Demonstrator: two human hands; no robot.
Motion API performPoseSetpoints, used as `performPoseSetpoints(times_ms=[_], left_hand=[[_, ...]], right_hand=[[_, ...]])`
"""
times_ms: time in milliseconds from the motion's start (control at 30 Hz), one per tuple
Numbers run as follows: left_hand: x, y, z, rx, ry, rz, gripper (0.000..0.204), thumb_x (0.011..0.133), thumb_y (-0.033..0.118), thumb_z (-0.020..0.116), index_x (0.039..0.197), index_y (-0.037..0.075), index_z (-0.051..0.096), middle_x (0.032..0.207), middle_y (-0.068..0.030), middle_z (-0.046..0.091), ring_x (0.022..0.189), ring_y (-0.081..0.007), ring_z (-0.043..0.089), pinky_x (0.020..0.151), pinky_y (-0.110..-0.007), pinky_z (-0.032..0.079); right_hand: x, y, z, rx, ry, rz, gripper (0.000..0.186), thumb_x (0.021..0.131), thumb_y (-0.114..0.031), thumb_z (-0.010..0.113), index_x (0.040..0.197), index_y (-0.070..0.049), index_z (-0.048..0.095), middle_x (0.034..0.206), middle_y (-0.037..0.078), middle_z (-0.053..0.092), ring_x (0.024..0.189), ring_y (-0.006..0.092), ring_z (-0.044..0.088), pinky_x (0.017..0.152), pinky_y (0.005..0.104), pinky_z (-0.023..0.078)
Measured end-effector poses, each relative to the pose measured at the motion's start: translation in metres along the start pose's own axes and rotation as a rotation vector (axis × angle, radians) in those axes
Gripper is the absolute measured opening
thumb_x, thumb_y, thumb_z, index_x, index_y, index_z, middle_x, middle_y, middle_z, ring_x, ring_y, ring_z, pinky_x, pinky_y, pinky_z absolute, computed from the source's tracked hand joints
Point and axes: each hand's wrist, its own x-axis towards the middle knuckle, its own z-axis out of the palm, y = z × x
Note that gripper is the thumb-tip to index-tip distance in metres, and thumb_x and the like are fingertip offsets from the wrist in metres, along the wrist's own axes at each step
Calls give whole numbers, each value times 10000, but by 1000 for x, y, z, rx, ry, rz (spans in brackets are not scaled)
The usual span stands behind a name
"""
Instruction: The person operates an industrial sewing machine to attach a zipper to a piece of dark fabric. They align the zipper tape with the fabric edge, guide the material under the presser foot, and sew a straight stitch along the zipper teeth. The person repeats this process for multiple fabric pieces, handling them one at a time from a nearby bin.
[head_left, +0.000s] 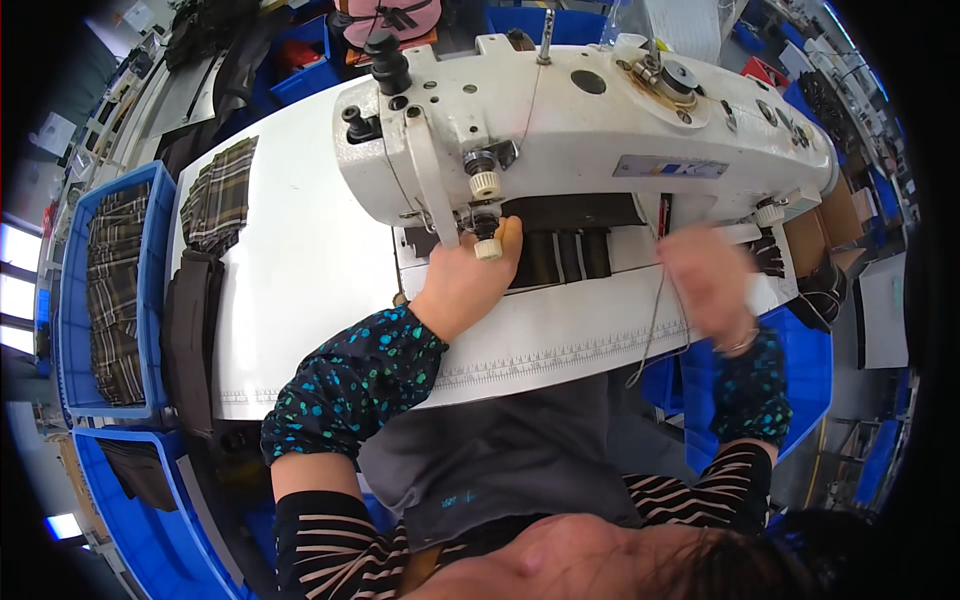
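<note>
A white sewing machine (pixel 590 130) stands on a white ruled tabletop (pixel 300 270). My left hand (pixel 458 280) is at the needle end, its fingers bent and partly hidden behind the presser mechanism; what they hold is unclear. Dark fabric with striped pieces (pixel 565 258) lies under the arm, right of that hand. My right hand (pixel 705 280), smeared by motion, is at the right of the fabric, by a thin red-and-black object (pixel 664 210) and a hanging grey cord (pixel 652 330). Whether it grips either cannot be told.
A blue crate (pixel 160 255) of plaid pieces stands at left, beside dark folded fabric (pixel 187 340) and a plaid stack (pixel 222 185). Blue bins (pixel 100 450) sit lower left and lower right. A cardboard box (pixel 825 220) is at right; more bins (pixel 290 85) are behind the machine.
</note>
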Motion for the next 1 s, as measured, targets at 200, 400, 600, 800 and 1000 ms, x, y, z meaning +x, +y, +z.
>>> performPoseSetpoints(times_ms=[200, 400, 600, 800, 1000], left_hand=[[3, -6, -17, -52, 252, 12, 341, 871, 82, 706, 1209, 79, 752, 987, -55, 784, 659, -212, 716, 570, -316, 578], [-4, -7, -9, -121, 212, 57, 503, 853, 66, 707, 1354, 50, 675, 1249, -135, 759, 757, -235, 741, 677, -340, 621], [-8, -3, -7, 14, 48, 8, 627, 834, 80, 662, 1452, 3, 585, 1247, -188, 743, 704, -249, 714, 679, -344, 622], [-11, -9, -17, -56, -21, 48, 600, 820, 71, 658, 1414, 4, 614, 914, -115, 727, 685, -247, 709, 639, -317, 605], [-28, -19, -29, -290, 233, 104, 505, 806, 65, 699, 1310, 33, 689, 892, -99, 710, 762, -238, 730, 633, -329, 602]], right_hand=[[55, -24, 144, 79, -597, 132, 335, 940, -378, 734, 1091, -81, 713, 1152, 127, 740, 1077, 346, 702, 956, 471, 568], [77, 19, 147, -57, -672, 233, 494, 896, -496, 739, 1167, -90, 667, 1172, 124, 698, 1082, 348, 671, 925, 483, 531], [61, 23, 151, -100, -403, 19, 547, 886, -451, 746, 1249, -55, 643, 1183, 107, 662, 1153, 336, 619, 973, 463, 478], [50, 20, 143, -191, -423, -110, 380, 904, -292, 721, 1206, -66, 677, 1189, 86, 666, 1133, 294, 620, 987, 441, 491], [18, -14, 132, -237, -291, -119, 400, 882, -187, 699, 1239, -11, 670, 1272, 131, 676, 1162, 300, 639, 1024, 456, 515]])
